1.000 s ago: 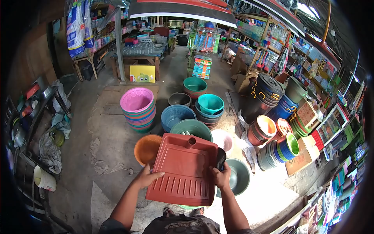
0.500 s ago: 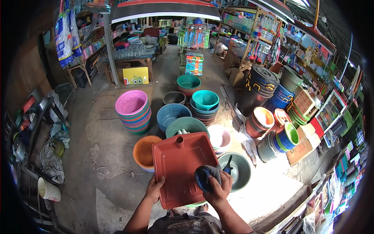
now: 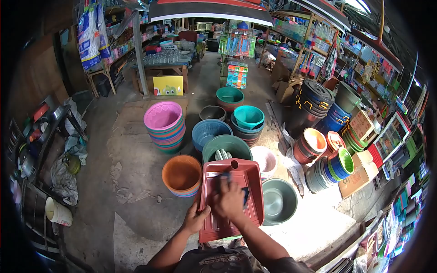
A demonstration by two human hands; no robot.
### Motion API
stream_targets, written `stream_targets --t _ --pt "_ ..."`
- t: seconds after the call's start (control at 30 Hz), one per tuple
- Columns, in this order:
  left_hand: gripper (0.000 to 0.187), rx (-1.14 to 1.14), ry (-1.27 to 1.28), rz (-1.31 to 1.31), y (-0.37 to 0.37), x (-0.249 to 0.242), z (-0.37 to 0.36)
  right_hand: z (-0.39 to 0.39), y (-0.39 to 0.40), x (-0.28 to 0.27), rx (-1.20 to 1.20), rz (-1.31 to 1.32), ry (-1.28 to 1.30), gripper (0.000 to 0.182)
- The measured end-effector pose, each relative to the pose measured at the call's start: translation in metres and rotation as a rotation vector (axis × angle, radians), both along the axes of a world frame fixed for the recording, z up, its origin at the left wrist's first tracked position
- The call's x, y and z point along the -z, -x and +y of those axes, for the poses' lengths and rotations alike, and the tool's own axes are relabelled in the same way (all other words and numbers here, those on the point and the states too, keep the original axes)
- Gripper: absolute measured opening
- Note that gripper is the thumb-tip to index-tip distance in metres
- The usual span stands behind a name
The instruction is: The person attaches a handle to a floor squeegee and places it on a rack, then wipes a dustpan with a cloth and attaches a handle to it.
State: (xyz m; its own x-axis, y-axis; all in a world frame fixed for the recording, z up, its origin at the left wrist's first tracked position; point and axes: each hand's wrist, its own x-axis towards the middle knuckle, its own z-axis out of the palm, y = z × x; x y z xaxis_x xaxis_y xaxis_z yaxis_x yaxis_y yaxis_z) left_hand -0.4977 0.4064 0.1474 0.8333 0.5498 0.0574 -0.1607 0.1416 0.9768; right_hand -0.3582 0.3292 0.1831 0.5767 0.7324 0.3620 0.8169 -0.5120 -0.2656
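A red-brown rectangular tray (image 3: 255, 200) with raised sides and a round hole near its far edge is held up in front of my body. My left hand (image 3: 195, 218) grips the tray's left side, thumb on the rim. Inside the tray, my right hand (image 3: 229, 200) is pressed on a dark cloth (image 3: 246, 195); motion blurs its fingers. Just beyond the tray stands a green basin (image 3: 236, 142) with whitish objects (image 3: 222, 154) in it. A grey-green basin (image 3: 278, 202) is to the right, and an orange pot (image 3: 182, 175) to the left.
Stacked pink pots (image 3: 163, 116), a blue basket (image 3: 210, 132) and a turquoise basin (image 3: 248, 117) stand ahead. Black bins (image 3: 314, 102) and tilted pot stacks (image 3: 339, 164) are at right. A cluttered rack (image 3: 45, 132) and a white bucket (image 3: 58, 211) are at left.
My right hand has moved with the cloth from the tray's right edge to its inside. The tray has turned and looks narrower. The view has shifted, so the surroundings appear farther right.
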Motion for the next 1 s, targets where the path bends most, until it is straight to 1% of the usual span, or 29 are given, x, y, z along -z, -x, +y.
stream_targets --t 0.03,0.07,0.1,0.13,0.17,0.23,0.27,0.3,0.33,0.37,0.43,0.47,0.5,0.57,0.6,0.63,0.67,0.7,0.77,0.8,0.83,0.87,0.9,0.97,1.0 --pt "0.058 -0.006 0.007 0.003 0.002 0.006 0.002 0.001 0.013 -0.005 -0.209 -0.03 0.003 0.07" --pt "0.056 -0.013 0.04 0.01 0.005 0.01 0.003 0.007 0.017 0.008 -0.288 -0.096 -0.107 0.069" --pt "0.055 -0.021 0.068 0.014 0.007 0.012 0.005 0.007 0.014 0.006 -0.298 -0.096 -0.106 0.069" --pt "0.053 -0.097 -0.042 -0.039 0.009 0.012 0.004 0.007 0.006 -0.001 -0.225 0.001 -0.069 0.066" --pt "0.053 -0.106 -0.042 -0.036 0.012 0.011 0.004 0.004 -0.002 -0.006 -0.152 0.099 -0.029 0.064" --pt "0.051 -0.113 0.149 -0.158 0.017 0.007 0.002 0.0 -0.021 0.001 0.028 0.053 -0.087 0.055" --pt "0.051 -0.114 0.15 -0.157 0.017 0.004 0.001 -0.003 -0.03 0.011 0.123 0.057 -0.121 0.054" --pt "0.051 -0.101 0.086 -0.157 0.016 -0.001 0.001 -0.004 -0.034 0.02 0.221 0.061 -0.156 0.054" --pt "0.051 -0.086 0.021 -0.157 0.015 -0.004 0.001 -0.005 -0.025 0.012 0.296 0.05 -0.132 0.055" --pt "0.051 -0.084 0.023 -0.158 0.014 -0.003 0.002 -0.005 -0.016 0.007 0.298 0.049 -0.13 0.055" --pt "0.054 -0.081 0.064 -0.149 0.01 0.0 0.006 -0.005 0.006 -0.001 0.155 0.297 0.035 0.058" --pt "0.055 -0.168 0.08 -0.145 0.003 0.0 0.008 -0.006 0.026 -0.005 -0.089 0.273 0.005 0.061" --pt "0.049 -0.145 0.143 -0.115 0.002 -0.005 0.013 -0.01 0.044 -0.005 -0.331 0.247 -0.021 0.063" --pt "0.048 -0.217 0.266 -0.107 -0.003 -0.009 0.027 -0.016 0.056 0.003 -0.504 -0.031 -0.169 0.068" --pt "0.047 -0.216 0.322 -0.152 -0.003 -0.012 0.029 -0.023 0.038 0.002 -0.51 0.045 -0.145 0.071" --pt "0.047 -0.213 0.325 -0.143 -0.004 -0.016 0.028 -0.03 0.019 0.008 -0.404 0.033 -0.113 0.071" --pt "0.047 -0.236 0.276 -0.188 -0.007 -0.02 0.029 -0.036 0.001 0.011 -0.281 0.044 -0.104 0.068" --pt "0.047 -0.258 0.229 -0.234 -0.008 -0.021 0.028 -0.039 -0.014 0.012 -0.109 0.028 -0.123 0.064" --pt "0.049 -0.233 0.22 -0.208 -0.011 -0.013 0.023 -0.034 -0.03 0.012 0.098 -0.04 -0.164 0.063" --pt "0.051 -0.263 0.193 -0.204 -0.018 -0.01 0.017 -0.031 -0.022 0.013 0.126 0.018 -0.104 0.06" --pt "0.053 -0.288 0.166 -0.196 -0.024 -0.007 0.014 -0.026 -0.004 0.01 0.046 0.045 -0.118 0.057" --pt "0.056 -0.295 0.145 -0.174 -0.028 -0.003 0.015 -0.023 0.019 0.008 -0.065 0.072 -0.129 0.059" --pt "0.053 -0.298 0.222 -0.171 -0.03 -0.012 0.013 -0.021 0.038 0.009 -0.18 0.097 -0.14 0.06" --pt "0.049 -0.348 0.265 -0.1 -0.027 -0.016 0.027 -0.022 0.054 0.009 -0.426 -0.068 -0.166 0.069" --pt "0.049 -0.342 0.391 -0.123 -0.02 -0.019 0.026 -0.032 0.045 0.004 -0.464 0.014 -0.098 0.071"
